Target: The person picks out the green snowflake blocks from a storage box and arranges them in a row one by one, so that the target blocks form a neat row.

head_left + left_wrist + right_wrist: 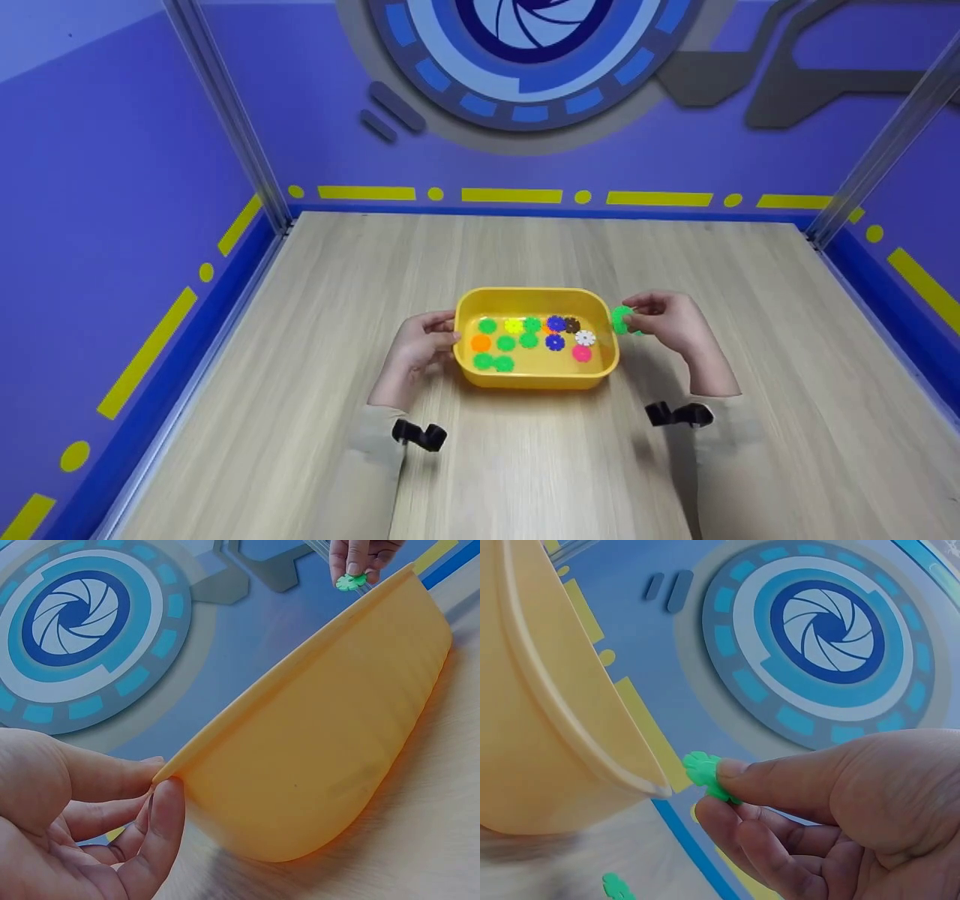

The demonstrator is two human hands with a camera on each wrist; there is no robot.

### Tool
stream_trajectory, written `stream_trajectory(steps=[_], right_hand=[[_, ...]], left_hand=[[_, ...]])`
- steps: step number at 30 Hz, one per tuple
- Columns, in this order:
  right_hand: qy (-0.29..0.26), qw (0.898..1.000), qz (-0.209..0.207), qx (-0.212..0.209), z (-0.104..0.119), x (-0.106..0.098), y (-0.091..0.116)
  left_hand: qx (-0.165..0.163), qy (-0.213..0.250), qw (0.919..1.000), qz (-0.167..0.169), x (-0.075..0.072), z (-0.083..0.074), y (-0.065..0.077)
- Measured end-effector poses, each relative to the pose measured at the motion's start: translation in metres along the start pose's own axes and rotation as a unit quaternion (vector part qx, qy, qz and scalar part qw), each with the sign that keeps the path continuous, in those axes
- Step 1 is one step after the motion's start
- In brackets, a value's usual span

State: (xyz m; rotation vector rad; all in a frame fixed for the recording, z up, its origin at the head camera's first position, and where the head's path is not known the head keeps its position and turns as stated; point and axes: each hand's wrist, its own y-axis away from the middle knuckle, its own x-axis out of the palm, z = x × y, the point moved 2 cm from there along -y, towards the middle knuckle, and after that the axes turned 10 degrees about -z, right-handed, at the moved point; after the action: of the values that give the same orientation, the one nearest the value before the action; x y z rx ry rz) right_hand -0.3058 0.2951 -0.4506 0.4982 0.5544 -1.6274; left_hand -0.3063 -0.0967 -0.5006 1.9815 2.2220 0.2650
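A yellow plastic tub stands on the table, and my left hand pinches its left rim between thumb and fingers. Beyond the tub's right end, my right hand holds a green notched plastic disc between thumb and forefinger. Another green disc lies on the table below that hand. Inside the tub are several flower-shaped discs: green, blue, a yellow one, a white one, a pink one, a brown one, and orange, including one at the left.
The wooden table carries the tub near its middle. Blue printed panels rise at the back and both sides, with metal posts at the corners. Black bands sit on both wrists over light sleeves.
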Motion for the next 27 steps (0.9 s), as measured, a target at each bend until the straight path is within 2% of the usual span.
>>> stream_trajectory(steps=[13,27], right_hand=[[-0.019,1.0,-0.025,0.005,-0.016,-0.015,-0.002],[-0.035,0.998,-0.046,0.037,-0.034,-0.029,-0.004]], left_hand=[[-0.005,-0.01,0.9999,-0.005,0.0,-0.001,0.001],[-0.006,-0.002,1.0,-0.006,0.0,0.0,0.0]])
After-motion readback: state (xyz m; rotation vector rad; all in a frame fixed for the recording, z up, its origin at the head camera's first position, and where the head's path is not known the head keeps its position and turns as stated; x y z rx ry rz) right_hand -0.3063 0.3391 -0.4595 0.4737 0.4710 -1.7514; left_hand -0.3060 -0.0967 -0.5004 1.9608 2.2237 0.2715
